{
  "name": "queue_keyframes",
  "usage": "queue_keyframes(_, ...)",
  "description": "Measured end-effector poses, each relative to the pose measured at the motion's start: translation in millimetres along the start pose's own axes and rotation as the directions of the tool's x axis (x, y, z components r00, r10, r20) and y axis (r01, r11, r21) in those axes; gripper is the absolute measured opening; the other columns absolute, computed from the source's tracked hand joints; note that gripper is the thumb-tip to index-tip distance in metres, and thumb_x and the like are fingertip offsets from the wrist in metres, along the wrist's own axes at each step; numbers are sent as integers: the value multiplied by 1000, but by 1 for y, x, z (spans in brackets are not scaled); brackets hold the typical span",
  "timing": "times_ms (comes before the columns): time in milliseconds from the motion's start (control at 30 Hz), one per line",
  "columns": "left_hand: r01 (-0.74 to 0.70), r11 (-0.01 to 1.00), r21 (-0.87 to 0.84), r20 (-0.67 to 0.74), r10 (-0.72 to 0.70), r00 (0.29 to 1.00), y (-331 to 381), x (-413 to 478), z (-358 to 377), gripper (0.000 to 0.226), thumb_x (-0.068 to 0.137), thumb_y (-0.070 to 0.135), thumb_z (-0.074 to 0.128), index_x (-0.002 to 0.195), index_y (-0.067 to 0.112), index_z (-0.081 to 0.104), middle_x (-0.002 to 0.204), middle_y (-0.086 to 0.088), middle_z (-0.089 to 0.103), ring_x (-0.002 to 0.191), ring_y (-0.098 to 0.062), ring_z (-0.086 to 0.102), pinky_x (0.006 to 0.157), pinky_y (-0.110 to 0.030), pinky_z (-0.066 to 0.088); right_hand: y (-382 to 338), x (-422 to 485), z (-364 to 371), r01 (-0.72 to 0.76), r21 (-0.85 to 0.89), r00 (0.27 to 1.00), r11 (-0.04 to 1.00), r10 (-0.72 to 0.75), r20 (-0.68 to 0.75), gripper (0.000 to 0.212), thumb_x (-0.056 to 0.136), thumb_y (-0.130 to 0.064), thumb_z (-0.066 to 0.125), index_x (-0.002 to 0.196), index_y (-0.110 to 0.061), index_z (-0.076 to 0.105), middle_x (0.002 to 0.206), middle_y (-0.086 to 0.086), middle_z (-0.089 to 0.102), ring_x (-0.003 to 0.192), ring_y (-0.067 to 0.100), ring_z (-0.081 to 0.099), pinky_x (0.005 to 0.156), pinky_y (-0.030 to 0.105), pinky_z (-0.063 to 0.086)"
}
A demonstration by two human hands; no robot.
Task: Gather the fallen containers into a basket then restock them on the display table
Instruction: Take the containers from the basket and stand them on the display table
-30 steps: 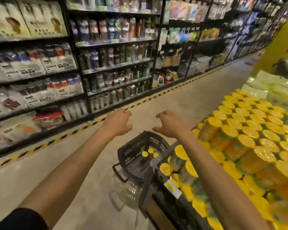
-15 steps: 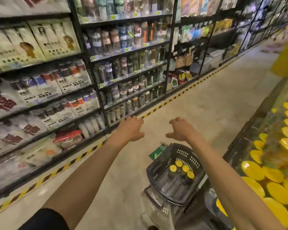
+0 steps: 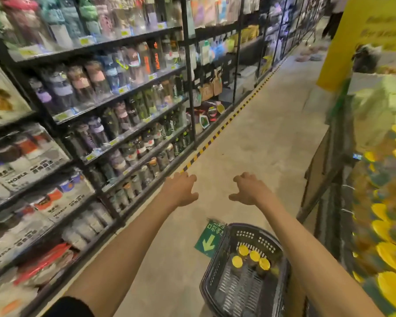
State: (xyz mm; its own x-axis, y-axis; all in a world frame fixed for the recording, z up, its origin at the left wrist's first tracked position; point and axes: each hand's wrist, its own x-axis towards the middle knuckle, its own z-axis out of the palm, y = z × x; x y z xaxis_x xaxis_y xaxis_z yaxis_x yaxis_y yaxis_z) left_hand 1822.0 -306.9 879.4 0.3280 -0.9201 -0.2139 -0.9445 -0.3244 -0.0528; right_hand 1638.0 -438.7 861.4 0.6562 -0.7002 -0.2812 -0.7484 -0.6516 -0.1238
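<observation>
A dark plastic basket [image 3: 217, 274] stands on the floor at the lower middle. Inside it lie several containers with yellow lids [image 3: 249, 259]. The display table [image 3: 329, 161] runs along the right edge, stacked with many yellow-lidded containers [image 3: 389, 255], blurred. My left hand [image 3: 181, 189] and my right hand [image 3: 249, 191] are stretched out in front of me above the floor, fingers loosely curled downward, holding nothing. Both hands hover well above and beyond the basket.
Tall black shelves [image 3: 188, 92] full of bottles and packets line the left side, edged by a yellow-black floor stripe [image 3: 224, 125]. A green arrow sticker [image 3: 209, 239] lies on the floor beside the basket. A yellow pillar [image 3: 361, 42] stands at the far right; a person [image 3: 334, 17] stands far down the aisle.
The view has swung left, away from the display table and toward the aisle. The basket now sits lower right in view. Both hands stay outstretched and hold nothing.
</observation>
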Motion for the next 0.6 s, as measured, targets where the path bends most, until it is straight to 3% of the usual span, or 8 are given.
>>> queue_keyframes(367,-322,947,8,93,320,943,19,146,29,59,93,48,53,144,21,40,141,-10,46,128,-32,43,100,-45,40,41,47,27,-341,98,936,935,329,122,70,91,-50,61,147,-14,38,147,13,41,132,33,43,107,43,41)
queue_keyframes(600,-614,789,-20,137,611,780,39,228,49,60,90,46,55,143,22,43,140,-9,49,125,-32,47,98,-44,41,43,61,53,-593,209,805,778,569,168,65,90,-46,62,144,-13,44,143,12,45,129,32,45,103,45,43)
